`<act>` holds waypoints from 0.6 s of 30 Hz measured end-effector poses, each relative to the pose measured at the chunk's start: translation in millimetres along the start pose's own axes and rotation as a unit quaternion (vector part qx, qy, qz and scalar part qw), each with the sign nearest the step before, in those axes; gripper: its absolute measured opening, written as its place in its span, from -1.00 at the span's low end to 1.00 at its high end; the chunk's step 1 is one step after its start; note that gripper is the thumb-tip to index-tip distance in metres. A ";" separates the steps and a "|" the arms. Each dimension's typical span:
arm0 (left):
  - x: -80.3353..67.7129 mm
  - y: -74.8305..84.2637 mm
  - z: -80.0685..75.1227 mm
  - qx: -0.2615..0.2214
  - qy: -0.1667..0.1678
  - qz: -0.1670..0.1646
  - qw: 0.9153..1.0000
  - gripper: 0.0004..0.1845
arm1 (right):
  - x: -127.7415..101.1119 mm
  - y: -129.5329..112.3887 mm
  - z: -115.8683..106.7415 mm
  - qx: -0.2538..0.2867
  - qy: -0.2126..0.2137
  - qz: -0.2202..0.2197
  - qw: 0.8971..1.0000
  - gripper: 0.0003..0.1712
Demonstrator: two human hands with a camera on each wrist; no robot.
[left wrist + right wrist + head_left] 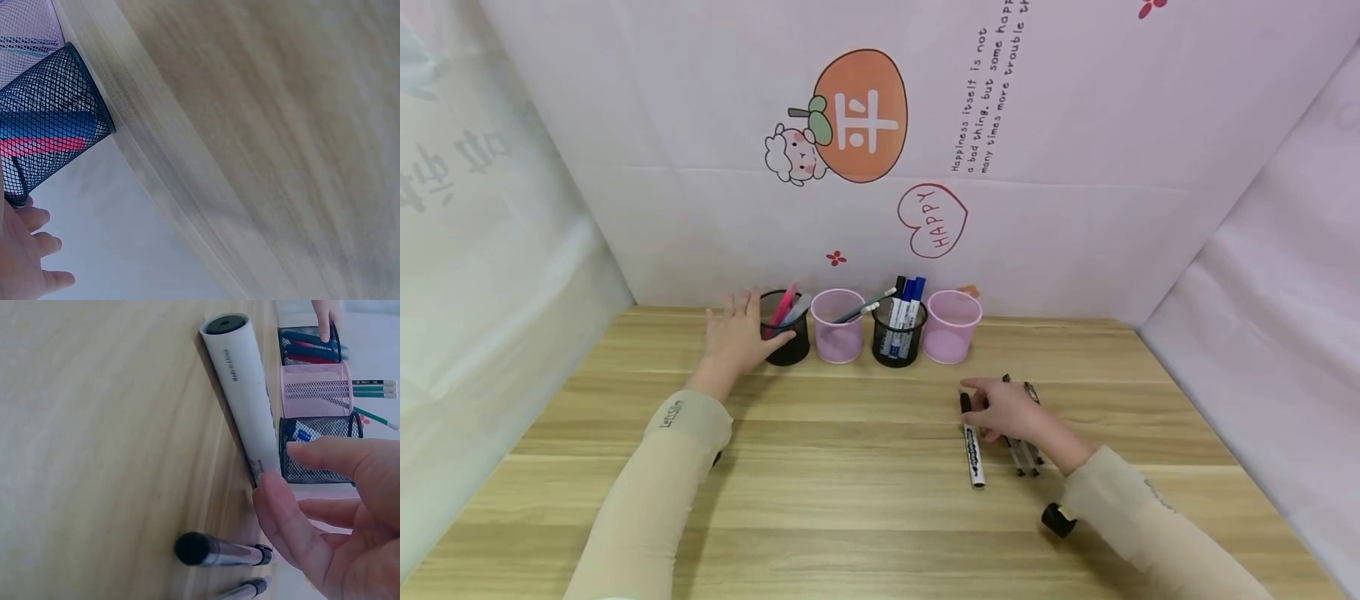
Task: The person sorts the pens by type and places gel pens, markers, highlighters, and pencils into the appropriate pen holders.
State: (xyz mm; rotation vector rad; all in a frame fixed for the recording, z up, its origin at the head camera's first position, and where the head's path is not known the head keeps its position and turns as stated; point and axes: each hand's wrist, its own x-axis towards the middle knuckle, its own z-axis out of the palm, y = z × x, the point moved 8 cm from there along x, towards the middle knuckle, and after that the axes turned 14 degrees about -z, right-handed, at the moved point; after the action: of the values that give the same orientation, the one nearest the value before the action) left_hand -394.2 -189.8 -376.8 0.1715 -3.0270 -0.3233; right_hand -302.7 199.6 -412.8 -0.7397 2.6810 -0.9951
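At the back left, my left hand (733, 337) rests with spread fingers against a black mesh pen cup (786, 346), its thumb across the cup's front. Inside that cup stand a pink pen (784, 304) and bluish ones. My right hand (1011, 410) is over a thick black-and-white marker (973, 454) lying on the table. Its fingertips meet or overlap the marker near the black cap; the thumb and fingers stand apart, not closed round it. Under and beside that hand lie several slim pens (1026, 458), partly covered; the right wrist view shows their black ends (194, 549).
A pink mesh cup (838, 342) with pencils, a black mesh cup (895, 354) with blue and black markers, and another pink mesh cup (952, 337) stand in a row along the back wall. A small black round object (1058, 520) lies by the right sleeve.
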 end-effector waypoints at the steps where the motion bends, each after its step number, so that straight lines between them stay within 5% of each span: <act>1: 0.2 0.0 0.0 0.001 0.001 0.001 1.000 0.13 | 0.6 -0.7 1.0 -0.004 -0.004 -0.003 1.000 -0.24; 18: -1.2 0.8 -1.7 0.010 0.000 0.001 1.000 0.12 | 12.5 8.4 13.2 0.016 -0.022 0.028 0.999 -0.25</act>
State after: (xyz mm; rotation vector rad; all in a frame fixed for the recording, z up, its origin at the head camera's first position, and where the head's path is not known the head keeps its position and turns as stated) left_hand -392.9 -189.3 -375.1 0.1704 -3.0315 -0.2936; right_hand -312.2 191.2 -428.2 -0.6676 2.6271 -0.9926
